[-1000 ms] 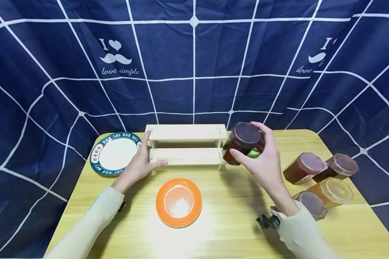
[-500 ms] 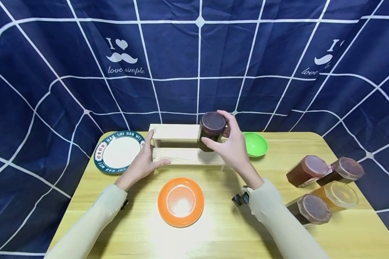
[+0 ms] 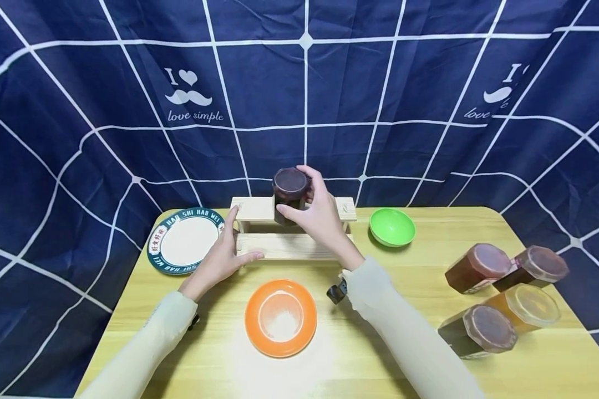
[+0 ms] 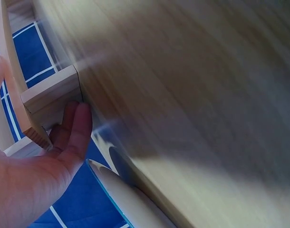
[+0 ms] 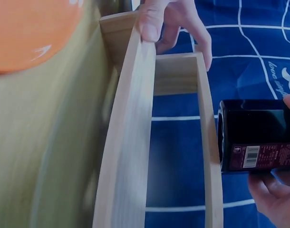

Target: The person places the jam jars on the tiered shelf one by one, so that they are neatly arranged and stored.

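Observation:
A two-tier wooden rack (image 3: 279,245) stands at the back of the table. My left hand (image 3: 218,259) grips its left end, thumb at the front of the lower board and fingers around the end, as the left wrist view also shows. In my right hand (image 3: 324,219) is a dark faceted jar (image 3: 290,182) with a purplish lid, held upright over the upper board. Seen from the right wrist, the jar's base (image 5: 222,135) is right at the edge of the upper board (image 5: 209,142), and a barcode label (image 5: 252,156) shows on its side.
An orange plate (image 3: 252,318) lies in front of the rack. A green-rimmed plate (image 3: 155,260) is left of it, a green bowl (image 3: 392,227) right. Several more jars stand at the right, among them a red one (image 3: 476,269) and a yellow one (image 3: 531,305). Blue cloth (image 3: 339,83) hangs behind.
My right hand has carried the dark jar leftward from the rack's right end to over the upper board's middle. The green bowl has come into full view. My left hand stays at the rack.

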`<action>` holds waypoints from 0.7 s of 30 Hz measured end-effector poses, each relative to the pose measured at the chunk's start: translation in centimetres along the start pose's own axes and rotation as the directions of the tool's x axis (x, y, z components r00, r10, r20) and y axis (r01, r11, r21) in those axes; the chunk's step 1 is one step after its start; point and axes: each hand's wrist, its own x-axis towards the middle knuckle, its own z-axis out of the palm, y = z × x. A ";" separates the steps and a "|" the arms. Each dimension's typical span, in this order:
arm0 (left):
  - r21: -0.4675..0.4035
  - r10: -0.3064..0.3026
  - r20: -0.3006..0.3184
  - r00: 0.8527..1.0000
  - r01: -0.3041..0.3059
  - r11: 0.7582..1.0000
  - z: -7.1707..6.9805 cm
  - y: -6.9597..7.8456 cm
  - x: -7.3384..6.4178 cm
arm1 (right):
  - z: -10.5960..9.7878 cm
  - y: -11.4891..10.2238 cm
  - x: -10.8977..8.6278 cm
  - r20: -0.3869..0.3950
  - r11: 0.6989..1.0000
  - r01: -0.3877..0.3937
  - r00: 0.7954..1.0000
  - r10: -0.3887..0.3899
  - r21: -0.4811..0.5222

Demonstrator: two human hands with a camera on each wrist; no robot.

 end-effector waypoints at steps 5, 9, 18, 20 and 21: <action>0.019 -0.010 0.003 1.000 0.010 1.000 -0.1 0.1 -0.1 | 1.4 0.0 1.2 0.011 1.000 0.006 1.000 -0.006 -0.011; 0.006 -0.013 0.007 1.000 0.013 1.000 -0.2 0.1 -0.1 | 2.3 0.1 1.9 0.012 1.000 -0.007 1.000 0.007 -0.030; -0.020 -0.018 0.003 1.000 0.018 1.000 -0.2 -0.3 -0.1 | 3.8 0.0 2.4 -0.028 0.996 -0.045 0.999 0.043 -0.083; -0.023 -0.016 0.001 1.000 0.016 1.000 -0.2 -0.3 -0.1 | 4.0 0.0 2.5 -0.043 0.994 -0.055 0.998 0.052 -0.091; -0.022 -0.014 0.000 1.000 0.014 1.000 -0.2 -0.3 -0.1 | 4.1 0.0 2.5 -0.048 0.994 -0.057 0.997 0.052 -0.093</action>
